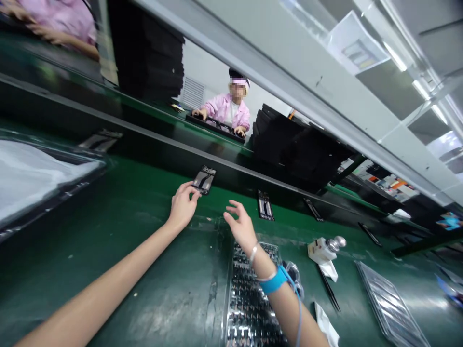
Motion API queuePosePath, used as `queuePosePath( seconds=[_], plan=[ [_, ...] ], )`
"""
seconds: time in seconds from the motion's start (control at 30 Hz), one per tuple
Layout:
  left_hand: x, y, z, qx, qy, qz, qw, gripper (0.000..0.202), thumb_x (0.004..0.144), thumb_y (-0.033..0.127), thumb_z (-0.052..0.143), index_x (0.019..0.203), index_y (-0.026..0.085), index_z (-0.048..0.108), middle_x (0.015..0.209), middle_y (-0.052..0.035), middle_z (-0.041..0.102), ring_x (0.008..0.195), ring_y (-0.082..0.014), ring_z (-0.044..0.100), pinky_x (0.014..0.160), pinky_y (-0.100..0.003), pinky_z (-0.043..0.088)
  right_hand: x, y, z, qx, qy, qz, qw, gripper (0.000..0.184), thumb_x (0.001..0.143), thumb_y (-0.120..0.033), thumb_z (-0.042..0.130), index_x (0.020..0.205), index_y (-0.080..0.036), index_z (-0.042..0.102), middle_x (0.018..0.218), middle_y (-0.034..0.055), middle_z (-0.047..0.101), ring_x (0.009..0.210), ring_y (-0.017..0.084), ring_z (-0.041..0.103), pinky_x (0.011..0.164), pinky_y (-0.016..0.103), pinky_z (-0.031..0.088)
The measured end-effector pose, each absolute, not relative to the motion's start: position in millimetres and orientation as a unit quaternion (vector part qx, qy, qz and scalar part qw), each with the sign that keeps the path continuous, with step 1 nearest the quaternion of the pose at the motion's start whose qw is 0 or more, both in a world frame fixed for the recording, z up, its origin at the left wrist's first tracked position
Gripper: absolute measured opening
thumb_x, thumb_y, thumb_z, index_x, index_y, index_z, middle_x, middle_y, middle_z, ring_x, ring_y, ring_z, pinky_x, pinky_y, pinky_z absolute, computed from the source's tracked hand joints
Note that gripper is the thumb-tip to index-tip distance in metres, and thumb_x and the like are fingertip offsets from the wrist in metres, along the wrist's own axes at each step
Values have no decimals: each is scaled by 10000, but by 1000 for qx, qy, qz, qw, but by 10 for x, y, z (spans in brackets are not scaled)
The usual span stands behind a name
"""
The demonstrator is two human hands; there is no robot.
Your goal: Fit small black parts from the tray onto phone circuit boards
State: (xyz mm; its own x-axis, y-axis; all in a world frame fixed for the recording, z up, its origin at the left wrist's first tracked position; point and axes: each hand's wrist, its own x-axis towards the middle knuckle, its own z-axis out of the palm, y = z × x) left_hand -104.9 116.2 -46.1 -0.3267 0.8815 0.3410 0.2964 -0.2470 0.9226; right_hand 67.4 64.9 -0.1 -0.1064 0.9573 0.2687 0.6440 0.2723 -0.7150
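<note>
Ahead of me, my left hand [183, 205] pinches the near edge of an opened phone body [204, 179], whose inner parts face up, at the back strip of the green bench. To its right, my right hand [239, 224] hovers with fingers apart and nothing in them. A blue wrist strap [274, 281] with a cord circles my right forearm. Beneath that arm lies a clear tray [249, 299] holding rows of small parts. Another phone body [265, 206] rests to the right of my right hand, touching neither hand.
Further right lie more phone bodies [313, 209], a dispenser bottle [323, 249], black tweezers [330, 288], white tissue [326, 324] and a clear plastic tray [392, 303]. A white-lined tray [43, 178] sits left. Across the bench a person in pink [227, 111] handles a long black tray.
</note>
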Motion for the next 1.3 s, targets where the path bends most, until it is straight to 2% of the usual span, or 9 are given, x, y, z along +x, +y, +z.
queuePosePath(
  seconds=[0.13,0.43,0.6,0.67,0.77,0.93,1.07,1.2,1.3],
  plan=[
    [-1236,1274,-612,499,580,604,221,147,750,200,461,618,180,520,1097,-88,533,1087,-272,466,962,-445,300,237,1239,-175,-565,-788,86,231,265,841,-263,527,1087,-166,536,1077,76,583,1018,218,519,855,418,417],
    [-1222,1307,-625,444,542,660,273,140,765,208,460,646,187,530,996,-81,552,1003,-245,512,888,-381,390,-261,1810,-172,-498,-860,-107,25,290,858,-285,521,1110,-142,519,1101,77,554,918,190,574,764,385,488],
    [-1217,1296,-545,400,475,675,398,176,781,306,480,671,175,518,1059,-99,543,1007,-243,530,793,-341,449,-56,1727,58,-501,-838,-200,74,226,864,-267,508,1053,-148,544,1055,65,567,895,178,569,746,366,485],
    [-1160,1265,-461,396,423,661,477,210,776,354,501,681,167,494,1022,-107,570,960,-240,567,728,-328,476,131,1568,176,-491,-833,-227,112,146,865,-164,472,956,-142,583,961,72,589,874,179,553,729,337,472],
    [-981,1171,-305,400,340,622,581,259,759,410,538,710,168,462,879,-79,613,844,-211,614,668,-312,490,480,1137,261,-447,-846,-247,153,256,818,-34,400,843,-164,619,846,81,606,835,189,531,695,307,448],
    [-550,855,-106,402,289,546,676,337,691,459,605,701,153,466,624,5,541,529,-116,531,535,-237,437,1160,144,162,-360,-872,-245,225,350,796,-65,398,1000,-236,626,999,82,630,959,238,526,750,355,448],
    [-240,433,-33,414,287,502,703,305,704,420,619,685,140,500,614,28,517,501,-76,450,501,-174,347,1598,-405,75,-472,-762,-86,436,371,846,-164,390,1164,-269,549,1108,94,604,1005,265,538,757,390,465],
    [-5,-6,-13,495,268,436,702,300,692,393,655,632,120,543,629,8,549,593,-107,477,570,-195,357,1724,-589,-10,-570,-539,326,528,398,852,-412,440,1172,-192,527,713,56,657,551,184,591,416,257,438],
    [70,-215,11,594,264,371,664,269,747,374,605,644,128,570,687,-15,589,694,-152,535,671,-244,398,1660,-651,-59,-518,-446,433,587,376,783,-444,551,1045,-180,603,779,52,672,642,185,610,540,263,481]
  ],
)
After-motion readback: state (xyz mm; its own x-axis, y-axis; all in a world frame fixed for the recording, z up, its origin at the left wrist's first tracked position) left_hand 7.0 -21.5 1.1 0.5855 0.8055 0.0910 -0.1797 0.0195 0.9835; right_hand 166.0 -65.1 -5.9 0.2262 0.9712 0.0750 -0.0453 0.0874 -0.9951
